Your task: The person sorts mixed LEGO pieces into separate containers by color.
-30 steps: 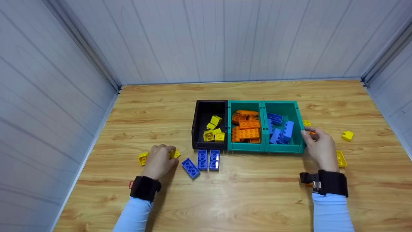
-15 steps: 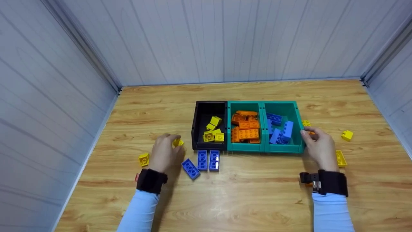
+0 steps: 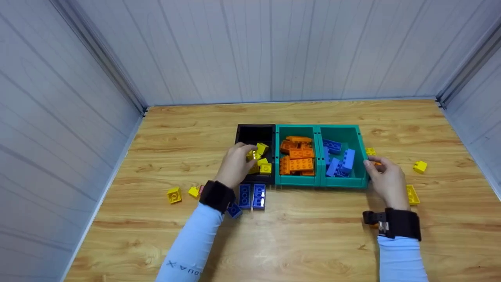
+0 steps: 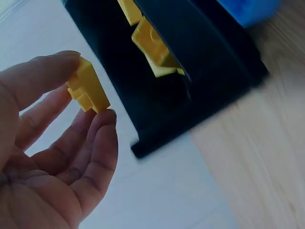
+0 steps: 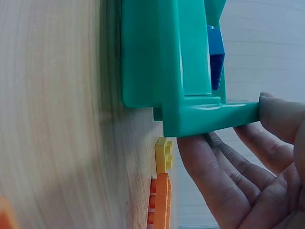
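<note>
My left hand (image 3: 243, 156) hovers over the black bin (image 3: 250, 133) and pinches a small yellow brick (image 3: 253, 156) between thumb and fingertips. The left wrist view shows that brick (image 4: 88, 88) held above the black bin (image 4: 200, 67), with other yellow bricks (image 4: 153, 44) inside. My right hand (image 3: 375, 166) holds the right wall of the teal bin (image 3: 358, 135). In the right wrist view the thumb (image 5: 281, 110) sits at the rim of the teal bin (image 5: 162, 57) and the fingers (image 5: 209, 164) lie along its outer side. That bin holds blue bricks (image 3: 341, 158); the middle teal bin holds orange bricks (image 3: 299, 156).
Blue bricks (image 3: 251, 196) lie in front of the black bin. Loose yellow bricks sit at the left (image 3: 174, 194) and at the right (image 3: 419, 167), one beside my right hand (image 3: 411, 194). A yellow brick (image 5: 163, 155) and an orange brick (image 5: 161, 200) lie by the teal bin. Grey walls enclose the table.
My left hand lifted a yellow brick from the table at the left and carried it right, over the black bin. The right hand stayed on the teal bin.
</note>
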`<state>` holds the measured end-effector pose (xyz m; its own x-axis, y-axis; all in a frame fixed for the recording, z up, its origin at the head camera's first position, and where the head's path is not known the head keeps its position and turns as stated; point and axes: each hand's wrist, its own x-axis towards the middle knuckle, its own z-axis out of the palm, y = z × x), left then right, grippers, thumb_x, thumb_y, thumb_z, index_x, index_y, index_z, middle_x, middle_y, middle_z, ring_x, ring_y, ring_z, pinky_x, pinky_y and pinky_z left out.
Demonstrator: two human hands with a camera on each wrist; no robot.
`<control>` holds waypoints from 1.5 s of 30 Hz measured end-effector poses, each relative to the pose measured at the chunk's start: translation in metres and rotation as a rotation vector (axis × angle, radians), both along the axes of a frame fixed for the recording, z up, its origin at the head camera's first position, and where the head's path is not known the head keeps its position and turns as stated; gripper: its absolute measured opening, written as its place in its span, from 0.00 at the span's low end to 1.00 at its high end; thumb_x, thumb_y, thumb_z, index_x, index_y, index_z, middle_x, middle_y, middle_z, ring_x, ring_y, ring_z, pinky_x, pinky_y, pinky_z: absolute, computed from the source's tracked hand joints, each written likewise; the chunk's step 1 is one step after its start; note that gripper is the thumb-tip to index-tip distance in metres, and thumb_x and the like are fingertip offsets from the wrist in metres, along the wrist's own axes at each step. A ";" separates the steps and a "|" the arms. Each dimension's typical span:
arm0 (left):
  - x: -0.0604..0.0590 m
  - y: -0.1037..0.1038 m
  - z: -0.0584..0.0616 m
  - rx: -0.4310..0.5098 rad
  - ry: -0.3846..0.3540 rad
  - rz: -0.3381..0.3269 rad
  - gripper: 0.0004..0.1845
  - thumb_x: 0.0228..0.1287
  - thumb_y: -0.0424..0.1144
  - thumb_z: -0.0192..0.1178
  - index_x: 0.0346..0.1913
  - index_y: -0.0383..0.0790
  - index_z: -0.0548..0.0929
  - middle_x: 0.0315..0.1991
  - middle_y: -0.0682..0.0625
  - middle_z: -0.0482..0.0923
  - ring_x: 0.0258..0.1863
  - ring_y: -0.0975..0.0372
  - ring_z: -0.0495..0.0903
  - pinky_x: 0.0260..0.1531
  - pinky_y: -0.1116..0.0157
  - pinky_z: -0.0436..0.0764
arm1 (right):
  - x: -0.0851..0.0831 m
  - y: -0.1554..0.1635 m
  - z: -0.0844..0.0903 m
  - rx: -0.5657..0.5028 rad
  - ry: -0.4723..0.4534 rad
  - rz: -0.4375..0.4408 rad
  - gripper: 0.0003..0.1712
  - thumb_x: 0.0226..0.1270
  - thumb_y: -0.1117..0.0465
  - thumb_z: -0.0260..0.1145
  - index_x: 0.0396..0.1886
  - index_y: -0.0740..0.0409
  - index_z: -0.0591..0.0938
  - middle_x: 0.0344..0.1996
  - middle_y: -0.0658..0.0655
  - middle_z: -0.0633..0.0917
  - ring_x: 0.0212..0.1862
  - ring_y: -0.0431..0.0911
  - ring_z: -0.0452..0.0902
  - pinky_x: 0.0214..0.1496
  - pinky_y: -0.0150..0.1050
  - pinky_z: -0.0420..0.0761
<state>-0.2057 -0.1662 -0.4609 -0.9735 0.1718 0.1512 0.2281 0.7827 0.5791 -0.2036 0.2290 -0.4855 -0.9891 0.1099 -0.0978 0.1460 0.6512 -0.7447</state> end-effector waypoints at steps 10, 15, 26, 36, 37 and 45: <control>-0.001 -0.007 -0.011 0.006 -0.001 -0.014 0.18 0.64 0.27 0.65 0.58 0.33 0.82 0.53 0.41 0.79 0.51 0.52 0.80 0.49 0.62 0.80 | -0.002 -0.004 0.001 -0.025 -0.029 0.000 0.36 0.76 0.38 0.49 0.70 0.59 0.71 0.57 0.70 0.78 0.56 0.61 0.75 0.50 0.51 0.78; 0.009 -0.022 -0.008 0.033 0.065 -0.003 0.17 0.65 0.28 0.64 0.56 0.34 0.83 0.51 0.42 0.79 0.51 0.53 0.79 0.51 0.61 0.80 | -0.002 -0.004 0.001 -0.025 -0.039 -0.005 0.36 0.76 0.38 0.49 0.71 0.59 0.71 0.58 0.71 0.77 0.58 0.62 0.74 0.53 0.53 0.78; 0.041 -0.099 -0.008 -0.002 0.126 0.116 0.16 0.62 0.28 0.67 0.53 0.34 0.85 0.49 0.40 0.80 0.51 0.48 0.77 0.52 0.52 0.78 | -0.002 -0.004 0.003 -0.013 -0.005 0.003 0.35 0.77 0.39 0.49 0.69 0.60 0.72 0.57 0.72 0.78 0.57 0.62 0.75 0.52 0.54 0.77; 0.076 -0.141 -0.032 0.005 0.000 0.171 0.16 0.61 0.27 0.68 0.52 0.30 0.84 0.50 0.36 0.78 0.47 0.44 0.78 0.43 0.51 0.81 | -0.001 -0.002 0.004 0.002 -0.012 -0.004 0.36 0.77 0.39 0.48 0.70 0.61 0.71 0.58 0.72 0.78 0.57 0.63 0.75 0.51 0.54 0.78; 0.078 -0.140 -0.035 -0.001 -0.010 0.166 0.16 0.60 0.27 0.68 0.52 0.30 0.84 0.50 0.36 0.78 0.48 0.45 0.78 0.44 0.51 0.81 | -0.001 -0.001 0.003 -0.002 -0.017 -0.006 0.36 0.77 0.39 0.48 0.70 0.61 0.71 0.58 0.72 0.77 0.57 0.63 0.75 0.52 0.54 0.78; 0.086 -0.129 -0.056 -0.090 -0.052 0.148 0.16 0.58 0.25 0.69 0.50 0.30 0.84 0.49 0.36 0.78 0.49 0.45 0.78 0.47 0.52 0.81 | 0.000 -0.002 0.000 -0.015 -0.027 -0.004 0.36 0.77 0.39 0.48 0.71 0.60 0.70 0.60 0.72 0.76 0.60 0.63 0.73 0.55 0.57 0.77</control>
<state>-0.1193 -0.2952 -0.5167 -0.9952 0.0370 0.0909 0.0786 0.8549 0.5129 -0.2041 0.2275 -0.4858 -0.9856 0.1126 -0.1263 0.1692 0.6395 -0.7499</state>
